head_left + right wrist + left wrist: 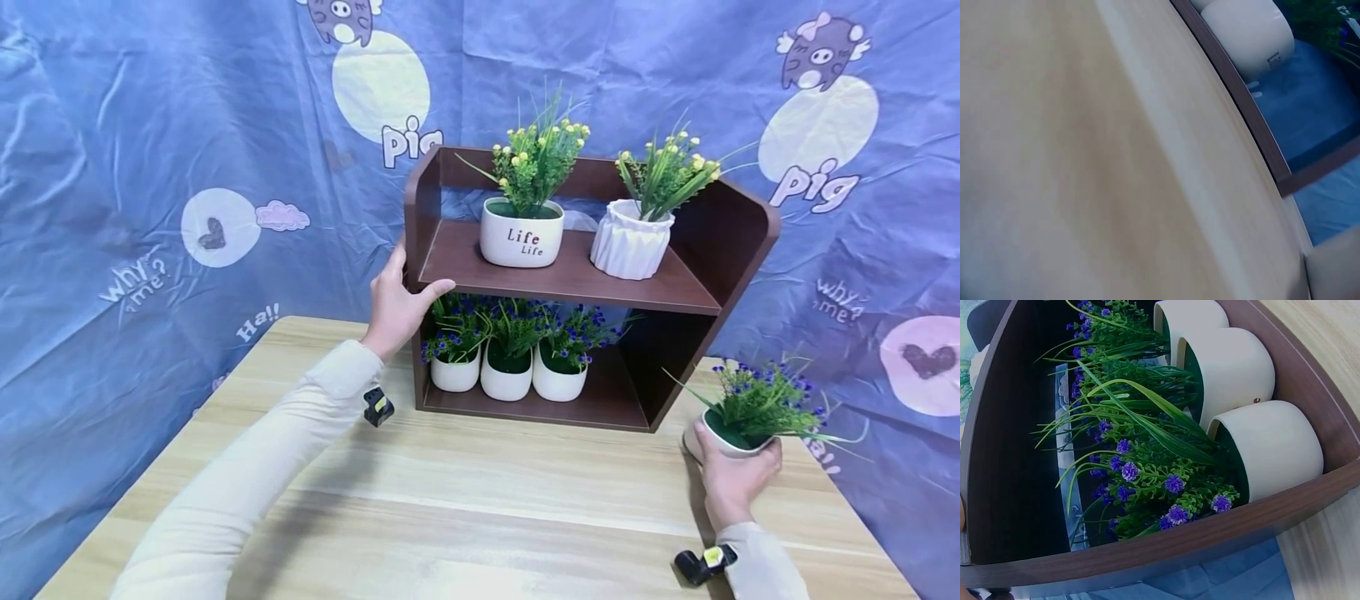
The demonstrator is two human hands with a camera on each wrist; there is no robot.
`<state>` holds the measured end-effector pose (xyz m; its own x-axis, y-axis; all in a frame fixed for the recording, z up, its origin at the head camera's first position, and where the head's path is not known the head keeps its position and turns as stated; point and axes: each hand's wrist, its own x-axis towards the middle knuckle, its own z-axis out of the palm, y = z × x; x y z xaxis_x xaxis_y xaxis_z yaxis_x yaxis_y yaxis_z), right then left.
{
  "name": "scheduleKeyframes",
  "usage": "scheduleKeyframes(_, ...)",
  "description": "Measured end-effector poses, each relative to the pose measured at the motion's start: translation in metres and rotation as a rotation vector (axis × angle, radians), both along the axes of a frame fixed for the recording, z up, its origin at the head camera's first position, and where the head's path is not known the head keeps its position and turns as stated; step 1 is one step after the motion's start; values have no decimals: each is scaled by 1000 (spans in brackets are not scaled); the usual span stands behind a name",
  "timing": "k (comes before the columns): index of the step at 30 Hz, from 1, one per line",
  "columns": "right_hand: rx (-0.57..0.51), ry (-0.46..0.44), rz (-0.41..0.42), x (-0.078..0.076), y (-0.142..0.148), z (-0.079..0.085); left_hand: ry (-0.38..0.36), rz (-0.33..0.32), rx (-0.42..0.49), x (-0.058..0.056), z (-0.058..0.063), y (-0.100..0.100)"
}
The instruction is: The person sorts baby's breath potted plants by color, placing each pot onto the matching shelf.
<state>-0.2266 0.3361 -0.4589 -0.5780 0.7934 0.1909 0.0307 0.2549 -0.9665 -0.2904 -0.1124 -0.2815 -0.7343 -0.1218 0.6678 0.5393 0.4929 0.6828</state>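
A dark brown two-tier shelf stands on the table. My left hand grips its left side panel, with the thumb over the front edge at the middle board. My right hand holds a potted plant with purple flowers by its white pot, just right of the shelf; whether the pot touches the table I cannot tell. Part of that white pot shows at the corner of the right wrist view. Inside the lower tier, three white pots with purple-flowered plants stand side by side, seen closely in the left wrist view.
On the upper tier stand a white pot lettered "Life" with yellow flowers and a ribbed white pot. Light wooden table extends in front of the shelf. A blue printed cloth hangs behind and at both sides.
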Motion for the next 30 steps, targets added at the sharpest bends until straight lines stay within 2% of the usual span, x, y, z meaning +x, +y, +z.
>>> scheduleKeyframes(3, 28, -37, 85, 9, 8, 3, 5, 1, -2, 0, 0, 0)
scheduleKeyframes(8, 59, -202, 285, 25, 27, 6, 16, -2, 0, -1, -3, -2)
scheduleKeyframes(10, 58, -251, 320, 30, 34, 6, 21, -1, -2, -1, -3, -2)
scheduleKeyframes(17, 81, -241, 268, 44, 33, 7, 24, 1, -7, -1, -2, -2)
scheduleKeyframes(30, 55, -234, 150, 33, 21, 9, 22, 6, -16, -1, -2, -2)
